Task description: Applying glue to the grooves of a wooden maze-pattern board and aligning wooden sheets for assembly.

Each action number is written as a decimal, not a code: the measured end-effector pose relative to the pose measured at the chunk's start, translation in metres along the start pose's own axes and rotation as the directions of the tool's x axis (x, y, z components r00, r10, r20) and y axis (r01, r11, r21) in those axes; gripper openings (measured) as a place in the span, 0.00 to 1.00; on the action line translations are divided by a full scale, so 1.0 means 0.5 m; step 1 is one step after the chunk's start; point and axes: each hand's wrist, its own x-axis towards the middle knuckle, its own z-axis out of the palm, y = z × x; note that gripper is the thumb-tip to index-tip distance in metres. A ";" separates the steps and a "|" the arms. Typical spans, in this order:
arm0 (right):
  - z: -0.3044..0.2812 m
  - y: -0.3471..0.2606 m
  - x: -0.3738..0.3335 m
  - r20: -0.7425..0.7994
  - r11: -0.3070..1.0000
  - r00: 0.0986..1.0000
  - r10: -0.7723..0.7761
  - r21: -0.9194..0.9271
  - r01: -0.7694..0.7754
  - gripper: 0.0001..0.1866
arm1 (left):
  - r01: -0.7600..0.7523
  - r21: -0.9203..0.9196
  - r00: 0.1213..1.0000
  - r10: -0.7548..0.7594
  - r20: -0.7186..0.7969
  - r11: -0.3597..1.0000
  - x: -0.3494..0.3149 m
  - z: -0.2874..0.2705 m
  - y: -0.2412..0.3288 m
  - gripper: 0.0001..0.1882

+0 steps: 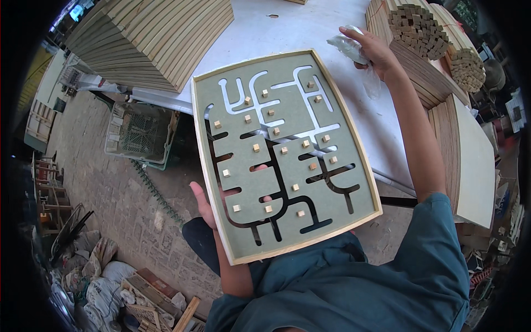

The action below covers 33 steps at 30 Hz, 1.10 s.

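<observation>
A framed wooden board (310,119) with a grey-green face and branching cut-out slots is tilted above my lap. Several small wooden blocks (256,148) stand on its face beside the slots. My left hand (203,206) bears the board from below, its thumb outside the left edge; parts of its fingers show through the slots and the rest is hidden. Beyond the board's upper right corner, my right hand (376,52) is closed on a crumpled clear plastic bag (354,48), which hangs partly below the fingers.
A white table (260,33) lies behind the board. Stacked wooden frames (149,39) stand at its left, bundled wooden sticks (417,30) and stacked panels (470,160) at the right. A plastic crate (141,130) is lower left, near sacks (105,296) on the brick floor.
</observation>
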 end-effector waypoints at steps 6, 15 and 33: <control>0.013 0.019 0.052 0.023 0.995 1.000 -0.003 -0.100 0.005 0.29 | 0.022 0.035 0.999 -0.021 -0.027 0.999 -0.011 -0.006 0.029 0.47; 0.103 0.000 0.134 0.049 0.793 0.952 -0.303 -0.541 0.280 0.32 | 0.065 -0.065 0.998 -0.066 -0.021 0.996 -0.015 -0.007 0.046 0.50; 0.184 -0.024 0.177 0.290 0.670 0.902 -0.319 -0.605 0.431 0.34 | 0.071 -0.129 0.994 -0.058 0.095 0.989 -0.021 -0.053 0.045 0.44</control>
